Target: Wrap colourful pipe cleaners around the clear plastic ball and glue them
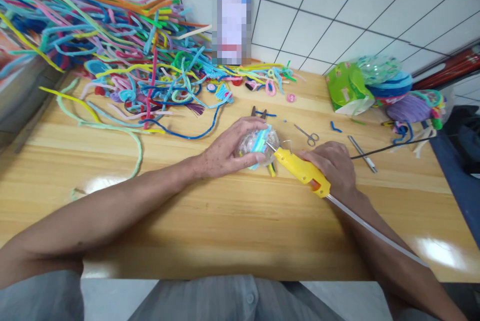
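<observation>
My left hand (228, 151) is closed around a small clear plastic ball (262, 145) with light blue and pink pipe-cleaner pieces on it, held just above the wooden table (210, 221). My right hand (332, 166) grips a yellow hot glue gun (300, 168). Its metal nozzle touches the right side of the ball. A clear glue stick (375, 231) sticks out of the gun's back along my right forearm. A black cord (390, 148) runs off to the right.
A big heap of coloured pipe cleaners (123, 56) covers the table's far left. Small scissors (309, 136), pliers (258, 112) and a metal tool (363, 153) lie behind my hands. A green packet (347, 88) and finished craft pieces (408, 103) sit at the far right.
</observation>
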